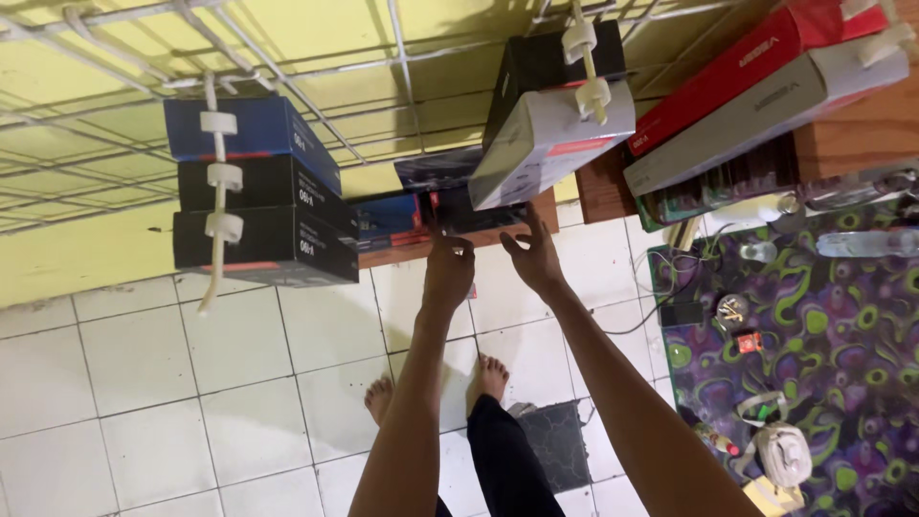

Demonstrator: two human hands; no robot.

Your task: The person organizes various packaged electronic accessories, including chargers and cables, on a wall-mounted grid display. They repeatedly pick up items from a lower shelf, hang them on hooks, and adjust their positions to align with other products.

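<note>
My left hand [448, 257] reaches up with fingers apart toward a dark flat box [479, 213] lying on a low brown shelf edge. My right hand [529, 251] is raised beside it, fingers spread, just under a white-and-black box [548, 144] that hangs from a white wire grid [316, 86] by a white peg. Neither hand grips anything. A stack of blue and black boxes [263, 196] hangs on another peg to the left of my left hand.
Red and grey long boxes [756, 91] lie on a wooden shelf at the upper right. A purple patterned mat [842, 335] holds cables, bottles and small items. My bare feet [436, 388] stand on white tiles by a yellow wall.
</note>
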